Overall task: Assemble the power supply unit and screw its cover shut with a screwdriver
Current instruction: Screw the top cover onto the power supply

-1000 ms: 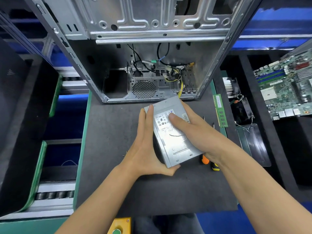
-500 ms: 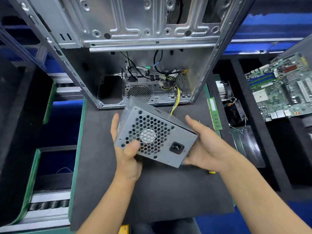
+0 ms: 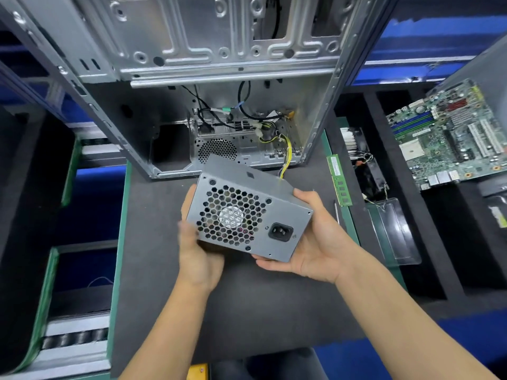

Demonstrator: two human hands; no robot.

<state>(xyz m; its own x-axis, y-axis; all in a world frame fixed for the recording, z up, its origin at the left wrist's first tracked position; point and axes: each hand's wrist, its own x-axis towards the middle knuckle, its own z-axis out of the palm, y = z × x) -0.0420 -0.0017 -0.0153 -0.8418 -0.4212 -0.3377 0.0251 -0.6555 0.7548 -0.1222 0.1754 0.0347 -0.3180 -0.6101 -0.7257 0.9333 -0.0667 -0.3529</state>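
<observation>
Both hands hold the power supply [image 3: 248,212] in the air at the middle of the frame, above the dark mat [image 3: 247,311]. The left hand [image 3: 199,253] grips its lower left corner from below; the thumb is blurred against the grille face and the other fingers are hidden behind the box. The right hand [image 3: 312,242] cups the lower right corner, its fingers curled up along the far side and its thumb under the bottom edge. The box is tilted, with its grille face turned toward the camera; a fan hub shows behind the honeycomb holes and a black power socket sits at the lower right of that face. Its back and underside are out of sight.

A yellow wire [image 3: 285,159] runs from behind the top edge of the box up into the open computer case [image 3: 219,78], which stands just behind and fills the upper middle of the frame; its top is cut off. Inside, black cables and a round vent are visible, though the small connectors are hard to make out.

The mat lies on a green-edged table [image 3: 122,229]. To the right of the box, a green memory stick [image 3: 339,181] lies at the mat's edge, and a thin pale rod beside it is too slim to identify. Further right, in dark trays, sit a heatsink with fan [image 3: 359,154], a clear plastic tray [image 3: 395,231] and, at the upper right, a motherboard [image 3: 450,135] partly cut off. At the left are blue bins and metal rollers [image 3: 74,338]. A yellow object at the bottom edge is mostly cut off.
</observation>
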